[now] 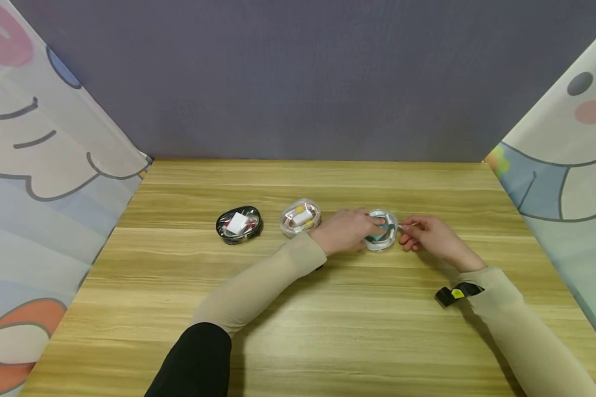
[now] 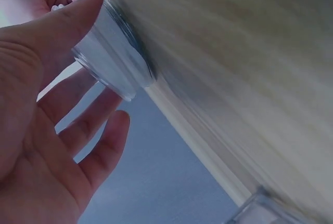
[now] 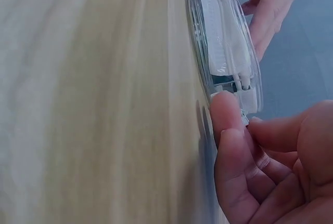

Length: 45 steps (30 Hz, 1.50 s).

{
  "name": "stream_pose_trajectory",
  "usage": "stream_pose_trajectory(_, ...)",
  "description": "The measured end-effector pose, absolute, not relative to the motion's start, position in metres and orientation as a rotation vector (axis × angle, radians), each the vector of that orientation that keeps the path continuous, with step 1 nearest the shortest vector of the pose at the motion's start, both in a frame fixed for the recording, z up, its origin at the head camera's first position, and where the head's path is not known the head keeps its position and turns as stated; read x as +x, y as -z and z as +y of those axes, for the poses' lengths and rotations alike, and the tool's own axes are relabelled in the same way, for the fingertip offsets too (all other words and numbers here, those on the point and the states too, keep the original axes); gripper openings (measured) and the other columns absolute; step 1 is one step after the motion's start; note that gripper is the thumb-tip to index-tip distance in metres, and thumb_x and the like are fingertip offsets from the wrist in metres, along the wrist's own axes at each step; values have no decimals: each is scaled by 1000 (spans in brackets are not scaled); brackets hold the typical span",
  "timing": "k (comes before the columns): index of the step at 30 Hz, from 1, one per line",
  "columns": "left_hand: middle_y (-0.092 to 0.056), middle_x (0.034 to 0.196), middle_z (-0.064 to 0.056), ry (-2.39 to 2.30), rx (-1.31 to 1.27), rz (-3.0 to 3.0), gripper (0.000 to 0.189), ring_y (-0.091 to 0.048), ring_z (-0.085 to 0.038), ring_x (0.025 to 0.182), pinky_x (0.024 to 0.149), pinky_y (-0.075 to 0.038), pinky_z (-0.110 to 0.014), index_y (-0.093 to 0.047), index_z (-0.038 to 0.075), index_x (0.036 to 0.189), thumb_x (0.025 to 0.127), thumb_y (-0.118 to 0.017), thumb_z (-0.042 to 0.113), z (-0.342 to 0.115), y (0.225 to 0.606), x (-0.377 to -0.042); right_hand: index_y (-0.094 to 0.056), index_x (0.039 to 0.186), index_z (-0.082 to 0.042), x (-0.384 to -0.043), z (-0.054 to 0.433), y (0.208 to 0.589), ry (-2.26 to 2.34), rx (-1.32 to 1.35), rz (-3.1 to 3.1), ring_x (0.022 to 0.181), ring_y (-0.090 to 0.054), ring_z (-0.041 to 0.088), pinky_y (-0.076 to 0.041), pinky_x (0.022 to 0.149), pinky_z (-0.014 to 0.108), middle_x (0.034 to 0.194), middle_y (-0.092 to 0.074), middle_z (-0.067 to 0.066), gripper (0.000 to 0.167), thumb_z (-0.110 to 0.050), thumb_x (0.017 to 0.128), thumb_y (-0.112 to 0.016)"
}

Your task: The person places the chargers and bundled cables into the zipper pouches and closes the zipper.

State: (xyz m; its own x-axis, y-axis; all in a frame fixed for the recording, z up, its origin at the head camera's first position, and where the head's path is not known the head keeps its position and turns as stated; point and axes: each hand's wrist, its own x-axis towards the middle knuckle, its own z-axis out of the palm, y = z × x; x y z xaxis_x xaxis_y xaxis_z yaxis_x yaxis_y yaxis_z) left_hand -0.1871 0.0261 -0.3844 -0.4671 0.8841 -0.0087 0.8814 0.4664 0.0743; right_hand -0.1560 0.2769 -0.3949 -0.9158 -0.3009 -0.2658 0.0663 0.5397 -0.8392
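A small round clear case (image 1: pixel 380 238) with white and teal contents lies on the wooden table (image 1: pixel 298 309). My left hand (image 1: pixel 346 230) lies over its left side. In the left wrist view the thumb (image 2: pixel 78 11) presses on the case's rim (image 2: pixel 112 57), while the other fingers (image 2: pixel 99 141) hang spread beside it. My right hand (image 1: pixel 429 236) pinches a small tab (image 3: pixel 243 116) at the case's right edge between thumb and forefinger (image 3: pixel 229 125). The right wrist view shows the case (image 3: pixel 226 52) edge-on, with a white cable inside.
Two more small cases lie in a row to the left: a clear one (image 1: pixel 300 217) and a black-rimmed one (image 1: pixel 238 224), each with small items inside. Printed curtains stand at both sides and a grey wall (image 1: pixel 298 77) at the back. A black band (image 1: pixel 457 293) wraps my right wrist.
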Motion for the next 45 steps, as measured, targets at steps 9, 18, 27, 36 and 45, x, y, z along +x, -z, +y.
stream_pose_trajectory(9, -53, 137, -3, -4, 1644, 2691, 51, -52, -19, 118, 86, -51, -29, -59, 29, 142, 96, -67, 7, 22, 384, -186, -53, 126, 14, -155, 280, 394, 1356, -193, 2414, 78, -70, 21, -59, 69, 31, 96, -69, 17, 32, -11, 108, -44)
stream_pose_trajectory(18, -49, 140, -7, 66, 1578, 2743, 51, -49, -21, 125, 95, -49, -35, -53, 26, 147, 98, -67, 21, 25, 387, -189, -54, 124, 15, -151, 275, 389, 1369, -197, 2426, 79, -70, 22, -59, 70, 31, 96, -69, 19, 32, -12, 108, -46)
stream_pose_trajectory(27, -57, 135, -6, -41, 1423, 2836, 54, -54, -20, 123, 95, -50, -35, -61, 21, 139, 90, -76, 38, 34, 389, -190, -54, 126, 14, -148, 270, 388, 1349, -206, 2522, 77, -70, 21, -59, 68, 31, 95, -70, 20, 34, -14, 107, -48)
stream_pose_trajectory(36, -54, 141, -7, -207, 1324, 2825, 50, -53, -24, 126, 100, -47, -31, -60, 18, 139, 94, -72, 36, 35, 387, -191, -54, 131, 10, -145, 270, 386, 1354, -214, 2616, 78, -71, 25, -60, 69, 33, 99, -69, 24, 35, -15, 107, -48)
stream_pose_trajectory(45, -59, 136, 0, -133, 1388, 2868, 41, -56, -21, 122, 93, -52, -32, -63, 21, 136, 99, -60, 39, 23, 384, -180, -67, 116, 2, -139, 263, 396, 1112, -572, 2921, 64, -64, 14, -50, 51, 25, 78, -70, 5, 19, -5, 100, -59)
